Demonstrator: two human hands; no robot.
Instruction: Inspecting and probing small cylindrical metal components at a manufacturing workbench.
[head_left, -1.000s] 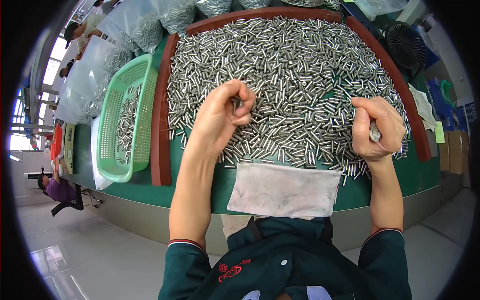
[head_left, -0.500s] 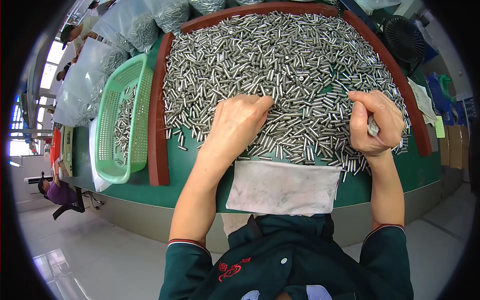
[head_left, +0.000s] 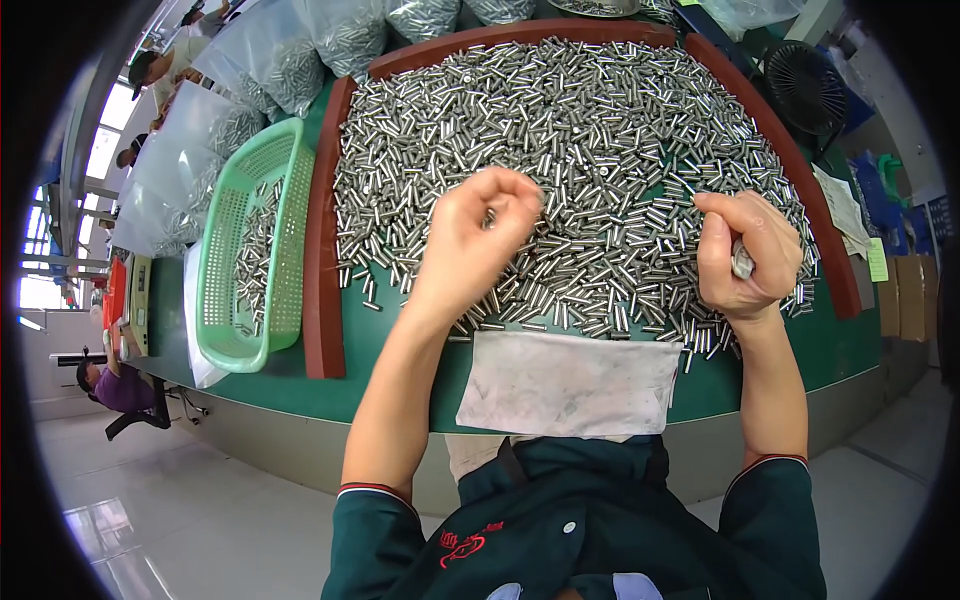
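Note:
A broad layer of short, shiny metal pins [head_left: 560,130] covers the green table in front of me. Over its near left part, my left hand [head_left: 484,235] is curled closed, its fingertips slightly blurred. A bit of grey metal shows through the ring of its fingers, but whether it is held or lies beneath is unclear. My right hand [head_left: 752,250] is closed at the right side of the layer, with the greyish ends of metal pins showing inside the fist. Its thumb and forefinger tips are close together beside the loose pins.
Red-brown bars [head_left: 325,240] border the pins. A green plastic basket [head_left: 262,350] with some pins stands left; a stained white cloth [head_left: 570,385] lies at the near edge. Bags of pins [head_left: 345,40] line the back left. A black fan [head_left: 803,88] stands back right. Other people are farther left.
My left hand has lifted and turned, so the curl of its fingers now shows. My right hand has hardly moved. The view has shifted slightly.

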